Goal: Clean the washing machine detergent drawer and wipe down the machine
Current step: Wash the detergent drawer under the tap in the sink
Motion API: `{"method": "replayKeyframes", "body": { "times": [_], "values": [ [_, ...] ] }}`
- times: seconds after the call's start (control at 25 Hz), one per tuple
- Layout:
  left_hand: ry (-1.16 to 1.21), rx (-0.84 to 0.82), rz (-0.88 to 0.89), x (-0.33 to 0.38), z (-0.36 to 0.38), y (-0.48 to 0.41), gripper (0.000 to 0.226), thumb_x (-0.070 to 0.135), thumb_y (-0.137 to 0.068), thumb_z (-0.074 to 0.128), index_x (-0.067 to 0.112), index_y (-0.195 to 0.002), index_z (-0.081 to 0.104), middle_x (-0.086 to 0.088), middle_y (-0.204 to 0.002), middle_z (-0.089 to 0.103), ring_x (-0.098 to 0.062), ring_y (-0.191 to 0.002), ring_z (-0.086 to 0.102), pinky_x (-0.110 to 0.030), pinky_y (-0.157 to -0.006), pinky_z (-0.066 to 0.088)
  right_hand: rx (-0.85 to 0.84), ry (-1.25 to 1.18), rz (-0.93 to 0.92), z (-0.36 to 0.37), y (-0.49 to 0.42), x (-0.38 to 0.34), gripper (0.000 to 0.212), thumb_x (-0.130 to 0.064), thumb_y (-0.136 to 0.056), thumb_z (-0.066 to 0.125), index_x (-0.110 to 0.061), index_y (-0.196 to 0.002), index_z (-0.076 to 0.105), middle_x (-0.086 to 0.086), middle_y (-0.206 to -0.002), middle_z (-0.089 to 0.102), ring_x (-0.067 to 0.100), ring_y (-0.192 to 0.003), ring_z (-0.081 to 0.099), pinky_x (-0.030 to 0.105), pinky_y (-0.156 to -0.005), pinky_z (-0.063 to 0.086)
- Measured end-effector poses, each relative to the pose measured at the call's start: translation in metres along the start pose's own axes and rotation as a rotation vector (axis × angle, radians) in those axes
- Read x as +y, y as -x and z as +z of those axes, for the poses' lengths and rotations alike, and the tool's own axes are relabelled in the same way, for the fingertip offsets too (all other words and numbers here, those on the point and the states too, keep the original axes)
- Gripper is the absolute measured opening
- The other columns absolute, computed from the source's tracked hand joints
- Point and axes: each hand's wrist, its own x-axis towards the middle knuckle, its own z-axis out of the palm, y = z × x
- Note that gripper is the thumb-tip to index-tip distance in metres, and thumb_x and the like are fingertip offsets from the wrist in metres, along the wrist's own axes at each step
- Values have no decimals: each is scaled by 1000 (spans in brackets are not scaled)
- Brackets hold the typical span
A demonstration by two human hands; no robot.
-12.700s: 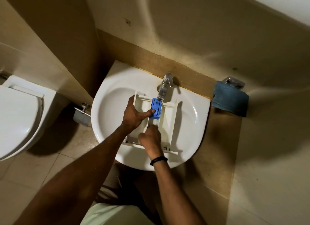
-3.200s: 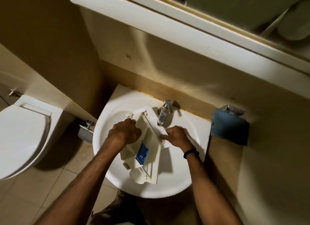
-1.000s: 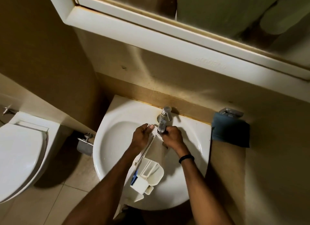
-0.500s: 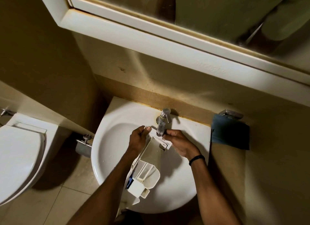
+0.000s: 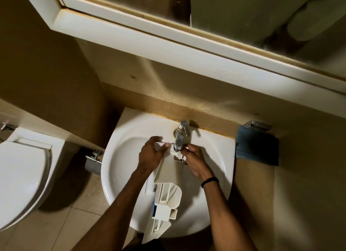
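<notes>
drawer: the white plastic detergent drawer (image 5: pixel 166 177) is over the washbasin (image 5: pixel 119 168), flipped so the plain underside mostly faces up. It runs lengthwise from the tap toward the person.
far end: tucked right under the spout of the chrome tap (image 5: pixel 181 136), touching it or very nearly, I can't say which.
near end: the curved front panel and compartment walls stick out past the basin's front rim. A bit of the blue insert (image 5: pixel 155 209) peeks out on the left edge.
left hand: the left hand (image 5: pixel 149 155) has the far left corner of the drawer. The fingers (image 5: pixel 156 139) are curled over the top edge and the thumb is pressed against the side, so it's a proper grip.
right hand: the right hand (image 5: pixel 194 162) is on the far right corner, fingers (image 5: pixel 188 147) pinching the little clip bit just below the spout. There's a black wristband (image 5: pixel 209 181) on that wrist.
water: honestly can't tell if the tap is running, it's too dim and blurry at the spout.
to the right: a blue cloth (image 5: pixel 256 147) hangs from a metal holder on the wall, well apart from the basin.
to the left: a white toilet (image 5: pixel 22 175) with the lid down, plus a metal fitting (image 5: pixel 93 160) on the wall between it and the basin.
up top: the white frame of a mirror (image 5: pixel 168 39) sits over the basin.
</notes>
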Motion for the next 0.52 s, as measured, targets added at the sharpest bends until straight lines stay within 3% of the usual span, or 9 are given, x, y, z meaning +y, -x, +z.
{"method": "replayKeyframes", "body": {
  "times": [0.08,0.16,0.2,0.28,0.36,0.44,0.52],
  "values": [
    [-347,-93,160,9,-10,-15,46,65,-86,63,33,-119,70,9,-113,72,-17,-103,64,-38,-88,50,-29,25,-7,0,-3,-9,26,-17,-80,81,-4,-102,76,19,-102,76,35,-102,71,52,-87,56],
    [-460,-318,183,22,-12,-28,43,61,-91,56,26,-109,73,1,-105,74,-23,-98,66,-37,-85,53,-51,82,-23,1,-5,-18,29,-20,-74,87,-5,-98,79,16,-97,77,31,-95,73,48,-85,58],
    [-362,-412,108,27,-10,-33,39,54,-95,53,21,-102,71,0,-95,74,-23,-91,64,-33,-80,52,-49,112,-47,2,-6,-20,26,-20,-74,86,-5,-95,79,14,-95,78,26,-89,73,42,-82,59],
    [86,-507,-122,29,-5,-33,24,35,-99,55,19,-83,64,4,-73,64,-17,-78,53,-26,-66,45,-29,126,-89,1,-5,-16,15,-16,-83,79,-5,-94,78,10,-90,77,16,-78,69,34,-73,55],
    [253,-496,-135,12,-2,-38,18,33,-89,66,28,-72,64,8,-72,57,-14,-71,52,-26,-63,44,-16,-16,-54,-2,-2,-11,15,-9,-91,69,0,-101,75,11,-95,76,15,-82,68,28,-74,53],
    [199,-443,-131,-2,-1,-39,13,35,-91,69,41,-80,65,8,-94,65,-19,-91,66,-34,-88,56,-2,-29,-52,-8,0,-5,16,-4,-94,65,2,-107,73,11,-100,76,13,-86,69,25,-76,52],
    [9,-395,-114,-2,-2,-37,13,43,-100,58,50,-89,60,10,-114,63,-20,-114,63,-40,-111,46,22,134,-116,-9,-3,3,8,-2,-90,69,-3,-96,75,4,-88,75,5,-75,65,26,-72,49]
  ]
}}
